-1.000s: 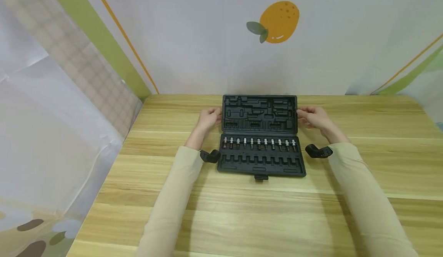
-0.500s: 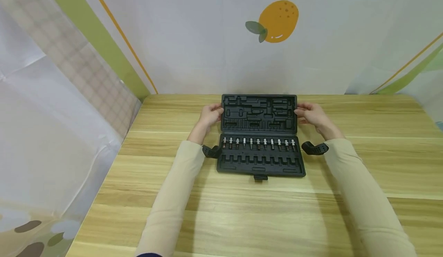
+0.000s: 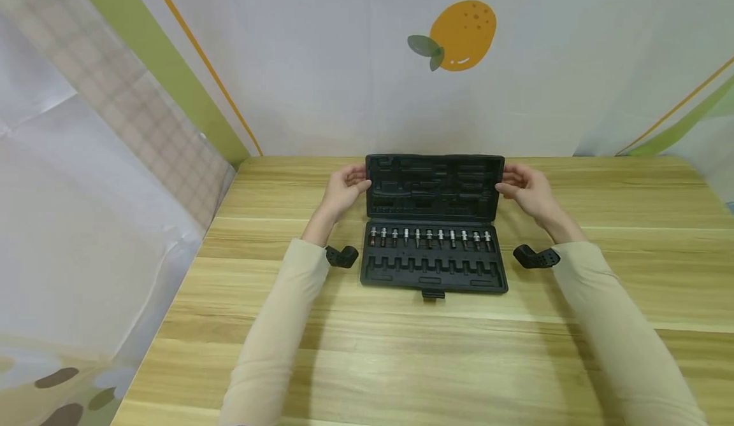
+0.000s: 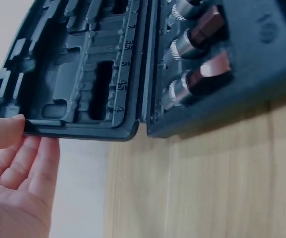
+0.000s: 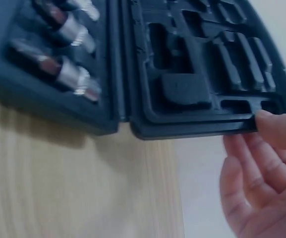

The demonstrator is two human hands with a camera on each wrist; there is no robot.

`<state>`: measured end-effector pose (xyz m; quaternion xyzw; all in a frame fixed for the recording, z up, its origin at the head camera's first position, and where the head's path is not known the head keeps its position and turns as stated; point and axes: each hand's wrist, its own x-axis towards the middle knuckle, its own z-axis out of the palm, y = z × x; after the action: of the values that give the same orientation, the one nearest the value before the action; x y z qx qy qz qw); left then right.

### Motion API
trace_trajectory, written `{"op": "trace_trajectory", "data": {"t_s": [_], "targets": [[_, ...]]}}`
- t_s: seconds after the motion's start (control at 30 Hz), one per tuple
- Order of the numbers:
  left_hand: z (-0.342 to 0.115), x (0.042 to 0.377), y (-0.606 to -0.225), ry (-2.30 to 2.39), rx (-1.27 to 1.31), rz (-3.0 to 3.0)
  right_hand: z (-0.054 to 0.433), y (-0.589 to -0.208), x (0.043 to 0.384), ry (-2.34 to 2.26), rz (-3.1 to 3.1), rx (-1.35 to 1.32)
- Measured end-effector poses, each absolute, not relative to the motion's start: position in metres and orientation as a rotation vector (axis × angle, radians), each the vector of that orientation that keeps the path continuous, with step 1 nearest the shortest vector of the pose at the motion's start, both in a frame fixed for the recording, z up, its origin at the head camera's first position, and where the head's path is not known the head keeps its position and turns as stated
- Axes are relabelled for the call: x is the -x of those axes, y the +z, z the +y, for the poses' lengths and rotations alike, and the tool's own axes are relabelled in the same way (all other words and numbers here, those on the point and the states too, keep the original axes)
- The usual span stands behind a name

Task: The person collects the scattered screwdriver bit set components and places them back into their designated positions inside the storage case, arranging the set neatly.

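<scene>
A black plastic socket-bit case [image 3: 430,257] lies unfolded on the wooden table [image 3: 424,362]. Its base carries a row of several silver bit sockets [image 3: 429,239]; the slots in front hold nothing. My left hand [image 3: 343,191] grips the left edge of the moulded lid [image 3: 432,184], thumb on the inner rim and fingers behind. At the opposite edge, my right hand [image 3: 530,197] pinches the lid likewise. The lid is tilted up on its hinge. In the left wrist view the thumb [image 4: 4,134] touches the lid's rim; the right wrist view has the right thumb [image 5: 276,130] there too.
A latch [image 3: 432,294] sticks out from the case's front edge. Behind the table hangs a white cloth [image 3: 321,82] with an orange fruit print [image 3: 463,36]. Black wrist mounts [image 3: 342,256] sit by both sleeves.
The lid has swung upward from lying flatter, and its inside looks darker. Both hands have risen with it and now grip its edges. The base has stayed put.
</scene>
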<state>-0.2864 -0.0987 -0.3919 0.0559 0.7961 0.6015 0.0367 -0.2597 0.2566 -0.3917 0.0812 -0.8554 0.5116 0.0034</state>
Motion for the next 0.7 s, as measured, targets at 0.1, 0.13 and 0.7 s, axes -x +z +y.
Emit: {"op": "trace_trajectory", "data": {"t_s": [0.1,0.13,0.7], "targets": [[-0.102,0.283,-0.392,1.849,-0.265,2.466,0.257,-0.394,0.254,1.562,-2.617,-0.293],[-0.103,0.282,-0.392,1.855,-0.301,2.473,0.257,-0.394,0.252,1.558,-2.592,-0.311],[-0.118,0.249,-0.379,1.567,-0.987,2.651,0.259,-0.395,0.215,1.102,-2.311,-0.782]]}}
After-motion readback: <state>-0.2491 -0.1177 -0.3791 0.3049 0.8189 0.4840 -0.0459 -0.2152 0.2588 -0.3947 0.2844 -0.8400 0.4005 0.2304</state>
